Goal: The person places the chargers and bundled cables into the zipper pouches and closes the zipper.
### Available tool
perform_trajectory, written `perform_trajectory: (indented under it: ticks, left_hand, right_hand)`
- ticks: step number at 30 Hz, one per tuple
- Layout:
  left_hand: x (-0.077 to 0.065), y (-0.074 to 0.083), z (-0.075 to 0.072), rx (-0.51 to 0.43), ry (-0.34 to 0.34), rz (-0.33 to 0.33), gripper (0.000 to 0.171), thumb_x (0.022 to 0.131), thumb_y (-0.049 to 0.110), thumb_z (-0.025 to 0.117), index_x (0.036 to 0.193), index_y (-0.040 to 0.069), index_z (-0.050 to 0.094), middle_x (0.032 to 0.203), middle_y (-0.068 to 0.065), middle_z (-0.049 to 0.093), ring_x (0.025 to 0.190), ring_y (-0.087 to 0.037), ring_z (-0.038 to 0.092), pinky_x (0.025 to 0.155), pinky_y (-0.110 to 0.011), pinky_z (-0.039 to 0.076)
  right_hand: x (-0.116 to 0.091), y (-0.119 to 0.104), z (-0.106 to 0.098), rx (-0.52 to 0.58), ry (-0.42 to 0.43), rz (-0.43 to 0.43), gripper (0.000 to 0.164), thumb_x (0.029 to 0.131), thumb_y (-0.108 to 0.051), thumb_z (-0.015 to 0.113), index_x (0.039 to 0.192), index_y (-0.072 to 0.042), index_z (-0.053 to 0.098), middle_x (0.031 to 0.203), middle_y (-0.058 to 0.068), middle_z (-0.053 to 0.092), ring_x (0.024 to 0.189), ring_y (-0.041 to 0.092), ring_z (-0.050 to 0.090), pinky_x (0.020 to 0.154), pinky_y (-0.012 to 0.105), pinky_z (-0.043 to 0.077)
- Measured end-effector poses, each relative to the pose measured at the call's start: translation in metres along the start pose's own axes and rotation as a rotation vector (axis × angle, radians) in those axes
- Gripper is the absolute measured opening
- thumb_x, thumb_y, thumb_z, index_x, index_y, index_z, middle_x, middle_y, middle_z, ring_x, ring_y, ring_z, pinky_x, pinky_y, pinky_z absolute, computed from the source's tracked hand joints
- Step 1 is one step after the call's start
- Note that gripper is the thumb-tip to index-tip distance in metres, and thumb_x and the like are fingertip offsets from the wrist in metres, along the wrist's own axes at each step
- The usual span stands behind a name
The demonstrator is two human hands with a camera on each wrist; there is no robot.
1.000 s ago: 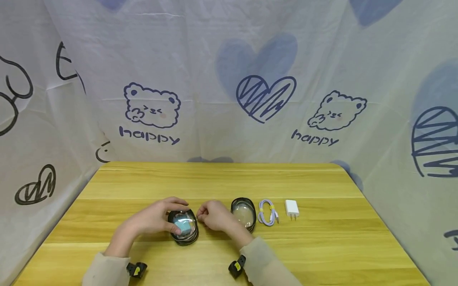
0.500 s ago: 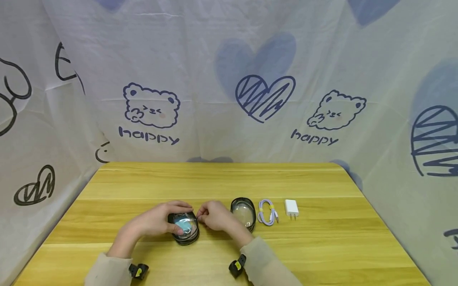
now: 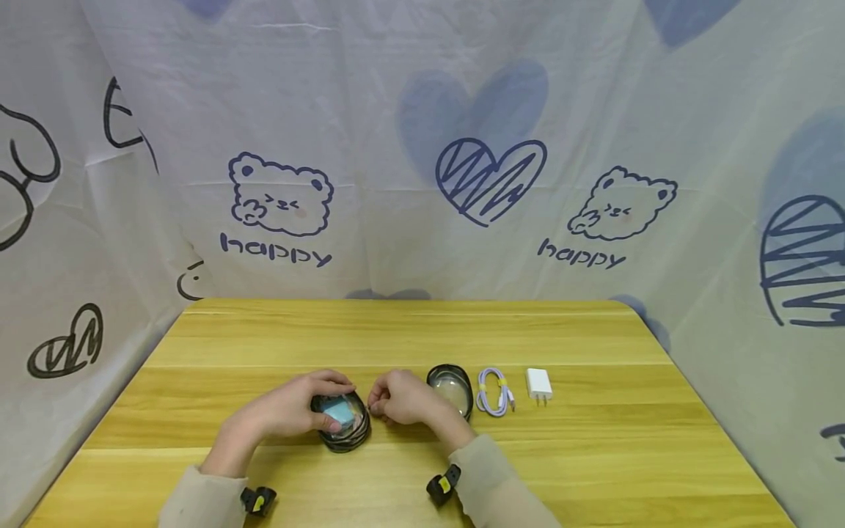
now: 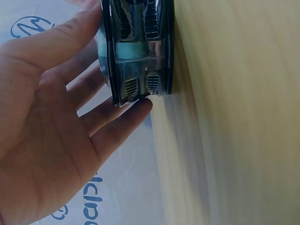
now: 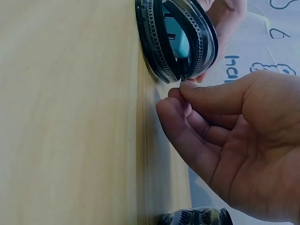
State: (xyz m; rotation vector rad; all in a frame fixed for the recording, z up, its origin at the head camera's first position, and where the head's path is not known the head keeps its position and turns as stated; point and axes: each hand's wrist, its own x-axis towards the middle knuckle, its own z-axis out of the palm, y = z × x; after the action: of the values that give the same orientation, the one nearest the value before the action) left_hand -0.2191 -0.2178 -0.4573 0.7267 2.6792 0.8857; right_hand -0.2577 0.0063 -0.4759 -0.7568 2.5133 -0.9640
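A small rounded clear pouch [image 3: 356,434] with black trim stands on the table, gripped by my left hand [image 3: 287,407] with the thumb on its near face and fingers over the top. Inside shows a teal plug-like block [image 5: 178,40] with dark prongs. The pouch's zipper [image 5: 159,42] gapes in the right wrist view, its two rows of teeth apart. At the zipper's end, my right hand [image 3: 405,397] pinches the small zipper pull [image 5: 183,78] between thumb and index finger. In the left wrist view, the pouch [image 4: 140,51] is seen edge-on, with fingertips at its end.
Just right of my right hand is a second clear pouch with black trim [image 3: 455,387], partly behind the wrist. Beyond it lie a coiled lilac cable [image 3: 491,392] with yellow ties and a white charger plug [image 3: 538,383]. A printed cloth [image 3: 383,220] hangs behind the wooden table [image 3: 594,455].
My right hand has shifted slightly right, away from the left hand. The pouch's near edge has moved a little right, and the gap along its zipper side shows more. The left hand keeps its grip.
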Motion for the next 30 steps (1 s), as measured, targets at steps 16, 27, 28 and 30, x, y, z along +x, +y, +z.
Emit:
perform_trajectory:
  ticks: [16, 27, 28, 30]
  left_hand:
    - [0.0018, -0.0053, -0.0034, 0.02, 0.048, 0.04, 0.074, 0.068, 0.047, 0.079, 0.129, 0.01, 0.059, 0.125, -0.003, 0.053, 0.111, -0.024, 0.053, 0.094, -0.046, 0.046]
    - [0.0019, -0.0044, -0.0002, -0.001, 0.03, 0.073, 0.068, 0.072, 0.044, 0.077, 0.129, 0.013, 0.06, 0.133, 0.0, 0.053, 0.123, -0.025, 0.048, 0.1, -0.047, 0.041]
    - [0.0022, -0.0048, 0.0001, -0.005, 0.029, 0.073, 0.067, 0.072, 0.044, 0.077, 0.129, 0.013, 0.06, 0.132, 0.0, 0.053, 0.122, -0.025, 0.048, 0.1, -0.047, 0.041]
    - [0.0027, -0.0055, 0.0007, -0.006, 0.03, 0.072, 0.066, 0.072, 0.043, 0.078, 0.128, 0.012, 0.061, 0.13, 0.001, 0.054, 0.12, -0.024, 0.05, 0.098, -0.046, 0.042]
  right_hand:
    - [0.0034, -0.0005, 0.0051, 0.07, 0.072, 0.016, 0.009, 0.089, -0.008, 0.063, 0.082, -0.008, 0.067, 0.07, 0.003, 0.063, 0.053, 0.007, 0.055, 0.049, 0.021, 0.048]
    - [0.0052, 0.0004, 0.0081, 0.035, 0.113, -0.02, 0.01, 0.089, -0.007, 0.062, 0.082, -0.01, 0.067, 0.068, -0.003, 0.061, 0.056, 0.005, 0.053, 0.051, 0.019, 0.046]
    - [0.0053, 0.0006, 0.0079, 0.033, 0.114, -0.019, 0.01, 0.089, -0.007, 0.062, 0.082, -0.01, 0.067, 0.069, -0.003, 0.061, 0.056, 0.004, 0.053, 0.051, 0.019, 0.046]
    - [0.005, 0.0005, 0.0071, 0.03, 0.113, -0.017, 0.01, 0.089, -0.007, 0.062, 0.082, -0.009, 0.068, 0.07, -0.001, 0.063, 0.056, 0.004, 0.053, 0.051, 0.019, 0.045]
